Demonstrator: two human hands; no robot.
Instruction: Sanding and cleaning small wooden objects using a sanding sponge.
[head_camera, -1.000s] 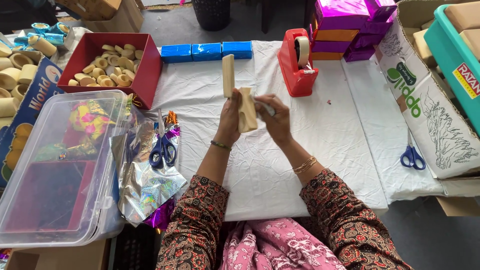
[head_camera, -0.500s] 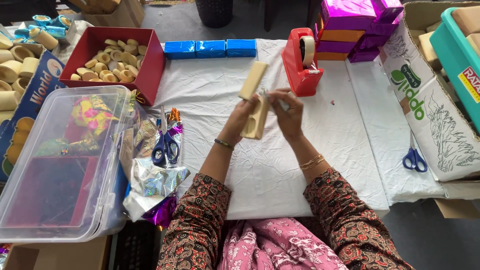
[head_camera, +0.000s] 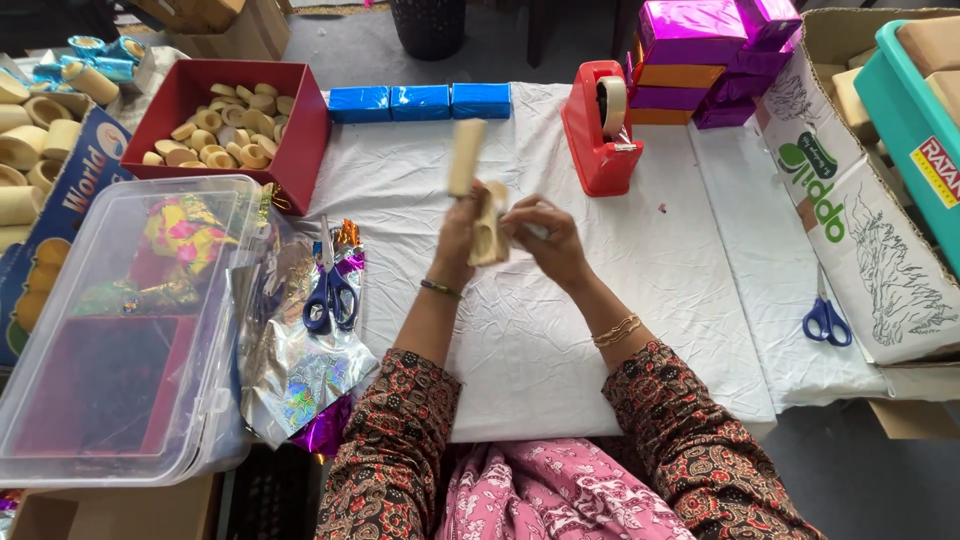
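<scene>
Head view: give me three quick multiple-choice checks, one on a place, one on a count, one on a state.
1. Where is the red tape dispenser?
A. On the white cloth beyond the hands
B. In the clear plastic bin
C. In the red box

2. How many blue wrapped blocks lie in a row at the far edge?
A. Two
B. Three
C. Five

3. What are the hands doing?
A. Resting flat
B. Holding scissors
C. Holding tan cardboard pieces up

Key: 1 A, it stands on the cloth past the left hand and right hand. 2 B, three lie end to end. 3 C, both hands grip the pieces above the table.
</scene>
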